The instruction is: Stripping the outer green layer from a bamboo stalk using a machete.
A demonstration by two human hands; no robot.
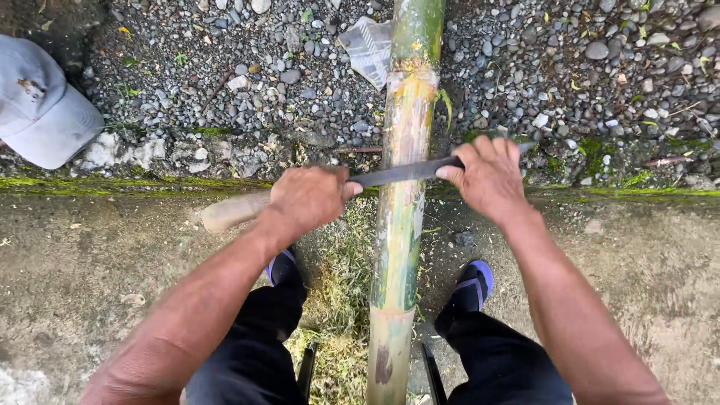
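Observation:
A long green-and-yellow bamboo pole [401, 225] runs from between my legs away over the ground, its skin partly scraped pale. A dark knife blade [401, 173] lies crosswise on the pole. My left hand [309, 196] is closed around the knife's wooden handle [232, 212] left of the pole. My right hand [489, 176] grips the blade's far end right of the pole. Both hands press the blade against the bamboo.
Green shavings [337, 300] pile on the concrete beside the pole. Gravel [247, 82] lies beyond a mossy edge [112, 184]. A grey cap [37, 105] sits at the far left, a clear plastic wrapper [367, 46] near the pole. My feet wear blue sandals [475, 281].

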